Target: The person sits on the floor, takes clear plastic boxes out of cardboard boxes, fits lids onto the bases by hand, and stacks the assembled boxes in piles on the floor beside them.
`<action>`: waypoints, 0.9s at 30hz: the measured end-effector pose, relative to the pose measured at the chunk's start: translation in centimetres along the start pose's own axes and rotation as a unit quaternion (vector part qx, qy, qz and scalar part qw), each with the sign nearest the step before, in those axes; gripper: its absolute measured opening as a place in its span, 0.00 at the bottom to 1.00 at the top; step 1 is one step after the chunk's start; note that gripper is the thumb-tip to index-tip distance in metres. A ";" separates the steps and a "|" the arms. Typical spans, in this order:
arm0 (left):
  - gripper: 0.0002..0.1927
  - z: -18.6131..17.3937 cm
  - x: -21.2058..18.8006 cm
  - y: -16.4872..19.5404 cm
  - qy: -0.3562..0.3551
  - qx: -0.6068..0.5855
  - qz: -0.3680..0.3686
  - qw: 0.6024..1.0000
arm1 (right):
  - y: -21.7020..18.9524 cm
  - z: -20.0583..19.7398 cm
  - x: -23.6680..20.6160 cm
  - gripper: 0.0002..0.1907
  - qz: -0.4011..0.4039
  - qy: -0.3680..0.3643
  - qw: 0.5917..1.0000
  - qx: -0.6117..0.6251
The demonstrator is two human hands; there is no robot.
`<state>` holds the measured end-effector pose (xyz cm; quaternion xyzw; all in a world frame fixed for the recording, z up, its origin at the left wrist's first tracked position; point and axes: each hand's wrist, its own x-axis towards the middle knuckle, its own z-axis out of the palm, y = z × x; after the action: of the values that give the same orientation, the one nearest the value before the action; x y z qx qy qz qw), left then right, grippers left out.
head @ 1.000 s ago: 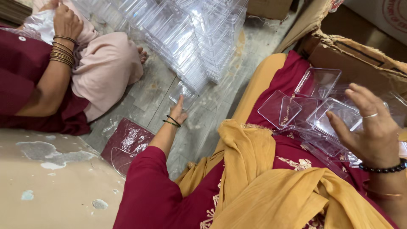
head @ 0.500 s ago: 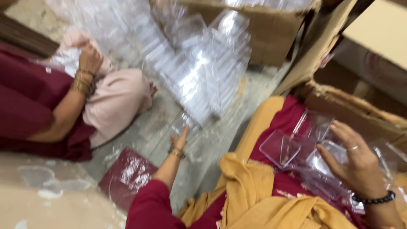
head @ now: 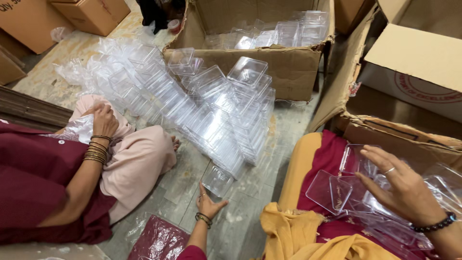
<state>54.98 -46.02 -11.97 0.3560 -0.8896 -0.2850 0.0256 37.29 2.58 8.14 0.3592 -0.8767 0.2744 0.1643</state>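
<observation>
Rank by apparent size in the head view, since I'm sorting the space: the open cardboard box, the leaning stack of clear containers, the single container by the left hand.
1. Leaning stack of clear containers
2. Open cardboard box, though farther away, so unsure
3. Single container by the left hand

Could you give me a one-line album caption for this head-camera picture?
Seated on the floor, left hand reaching toward a clear plastic box, right hand on lids in the lap.

Your left hand (head: 210,204) stretches forward and down, arm straight, palm open, fingers spread — bangles at the wrist. Your right hand (head: 402,188) hovers over your lap, fingers splayed and loosely curved — gripping nothing.
</observation>
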 end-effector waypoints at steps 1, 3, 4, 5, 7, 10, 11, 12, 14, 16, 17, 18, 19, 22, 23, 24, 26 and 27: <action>0.80 0.1 0.5 0.0 0.004 -0.016 -0.002 1.000 | -0.4 0.1 0.5 0.35 -0.005 0.000 1.000 -0.001; 0.78 0.2 1.1 -0.2 0.016 -0.035 -0.010 0.999 | -1.3 0.5 1.7 0.35 -0.013 -0.003 1.000 -0.004; 0.78 0.2 1.3 -0.5 0.022 -0.045 -0.015 0.999 | -1.8 0.7 2.2 0.35 -0.015 -0.006 1.000 -0.005; 0.77 0.2 1.4 -0.8 0.031 -0.057 -0.008 0.998 | -2.4 1.0 2.7 0.35 -0.018 -0.009 1.000 -0.005; 0.76 -0.1 1.6 -1.5 0.053 -0.082 0.008 0.995 | -3.3 1.4 3.7 0.34 -0.023 -0.014 0.999 0.018; 0.76 -1.0 2.0 -2.4 0.123 -0.155 0.042 0.979 | -4.3 1.9 4.7 0.34 -0.041 -0.010 0.999 0.021; 0.76 -1.5 2.2 -2.7 0.122 -0.137 0.011 0.983 | -4.5 1.9 4.9 0.34 -0.048 -0.008 0.999 0.015; 0.76 -1.9 2.5 -3.0 0.121 -0.118 -0.021 0.985 | -4.8 2.0 5.1 0.34 -0.050 -0.008 0.999 0.016; 0.76 -2.8 3.2 -3.5 0.126 -0.091 -0.067 0.986 | -5.2 2.3 5.5 0.34 -0.056 -0.013 0.998 0.019; 0.76 -3.4 4.1 -3.9 0.138 -0.071 -0.095 0.983 | -5.5 2.6 5.8 0.34 -0.068 -0.017 0.997 0.033; 0.77 -3.6 4.9 -4.2 0.143 -0.060 -0.089 0.984 | -5.7 2.8 6.0 0.34 -0.074 -0.021 0.996 0.042; 0.77 -3.7 5.5 -4.5 0.147 -0.050 -0.086 0.984 | -5.8 2.9 6.1 0.34 -0.083 -0.013 0.996 0.038; 0.76 -3.7 6.2 -4.8 0.154 -0.083 -0.066 0.982 | -6.0 3.0 6.2 0.34 -0.092 -0.010 0.995 0.035; 0.70 -3.1 8.8 -5.8 0.174 -0.104 -0.033 0.979 | -6.2 3.1 6.1 0.32 -0.098 -0.030 0.994 0.024; 0.70 -2.9 9.5 -6.1 0.166 -0.084 -0.049 0.981 | -6.4 3.2 5.9 0.32 -0.099 -0.037 0.994 0.021; 0.68 -2.6 10.2 -6.3 0.145 -0.094 -0.067 0.983 | -6.5 3.3 5.7 0.31 -0.091 -0.049 0.995 0.011; 0.70 -2.1 11.4 -6.6 0.164 -0.013 -0.033 0.986 | -6.7 3.6 5.6 0.31 -0.081 -0.055 0.995 -0.013; 0.70 -1.9 11.8 -6.6 0.143 -0.018 -0.058 0.988 | -6.9 3.8 5.6 0.31 -0.090 -0.056 0.994 -0.015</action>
<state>50.72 -58.45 -15.73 0.4436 -0.8493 -0.2484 0.1419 38.03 -6.79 10.30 0.4486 -0.8529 0.2245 0.1445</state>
